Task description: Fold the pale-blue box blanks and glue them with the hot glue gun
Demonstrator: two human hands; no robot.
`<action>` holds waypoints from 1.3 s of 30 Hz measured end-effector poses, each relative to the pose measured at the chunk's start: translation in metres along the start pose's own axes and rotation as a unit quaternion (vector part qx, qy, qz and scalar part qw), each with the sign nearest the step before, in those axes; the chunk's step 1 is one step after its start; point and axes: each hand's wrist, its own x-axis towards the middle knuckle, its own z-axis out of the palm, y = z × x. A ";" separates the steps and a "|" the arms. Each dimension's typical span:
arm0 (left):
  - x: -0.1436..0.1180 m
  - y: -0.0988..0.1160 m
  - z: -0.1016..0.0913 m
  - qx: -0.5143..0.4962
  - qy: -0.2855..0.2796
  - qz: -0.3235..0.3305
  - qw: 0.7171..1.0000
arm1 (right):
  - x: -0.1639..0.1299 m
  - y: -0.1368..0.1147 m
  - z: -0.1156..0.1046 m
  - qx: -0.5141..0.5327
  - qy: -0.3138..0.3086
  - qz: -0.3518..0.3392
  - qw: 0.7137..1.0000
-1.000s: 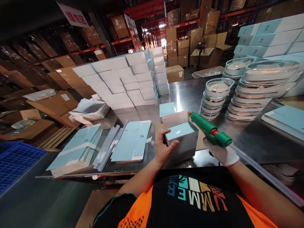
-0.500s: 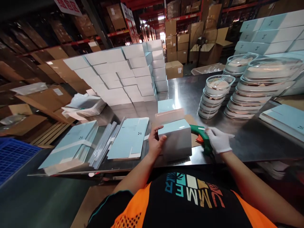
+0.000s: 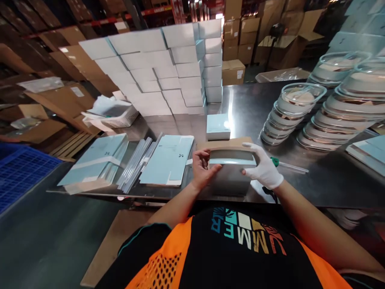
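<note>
Box (image 3: 230, 174) sat at the counter's (image 3: 315, 184) near edge; the bare left hand (image 3: 202, 168) pressed its left side, fingers curled on the top, the gloved right hand (image 3: 264, 168) gripped its right corner, glue gun (image 3: 285, 164) just beyond

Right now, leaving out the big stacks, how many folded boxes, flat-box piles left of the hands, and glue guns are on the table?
Folded boxes: 2
Flat-box piles: 2
Glue guns: 1
Total: 5

Shirt (image 3: 240, 257): mine, black, orange mesh shoulders, multicoloured "SUMMER" print.
Right hand (image 3: 264, 170): white glove.
Left hand (image 3: 202, 170): bare, above my shirt.
</note>
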 end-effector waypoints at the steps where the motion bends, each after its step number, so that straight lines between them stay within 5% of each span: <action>1: 0.002 0.002 -0.001 -0.002 -0.014 0.003 1.000 | -0.005 0.002 -0.003 -0.023 -0.004 -0.041 0.999; 5: 0.010 0.015 -0.012 0.058 -0.156 0.072 0.983 | -0.021 0.000 -0.005 -0.091 -0.042 -0.181 0.978; 8: 0.014 0.024 -0.019 0.078 -0.214 0.132 0.965 | -0.025 -0.008 -0.004 -0.082 -0.075 -0.180 0.977; 14: 0.022 0.033 -0.024 0.086 -0.280 0.147 0.945 | -0.025 -0.015 -0.003 -0.104 -0.084 -0.172 0.976; 21: 0.032 0.048 -0.026 0.149 -0.394 0.214 0.881 | -0.036 -0.017 0.000 -0.105 -0.084 -0.234 0.963; 25: 0.012 0.028 -0.032 0.130 -0.324 0.179 0.920 | -0.047 -0.007 0.001 -0.126 -0.074 -0.219 0.965; 28: -0.023 -0.003 -0.041 0.115 -0.200 0.018 0.973 | -0.060 0.014 -0.003 -0.122 -0.022 -0.157 0.980; 32: -0.054 -0.032 -0.050 0.099 -0.154 -0.189 0.965 | -0.087 0.052 -0.035 -0.231 0.056 -0.075 0.968; 35: -0.022 -0.032 -0.043 0.090 -0.084 -0.204 0.971 | -0.111 0.076 -0.071 -0.385 0.096 -0.018 0.918; 37: 0.029 -0.031 -0.030 0.106 -0.014 -0.205 0.973 | -0.127 0.087 -0.092 -0.461 0.101 0.037 0.881; 39: 0.092 -0.035 -0.013 0.131 -0.002 -0.196 0.972 | -0.139 0.094 -0.105 -0.519 0.094 0.062 0.847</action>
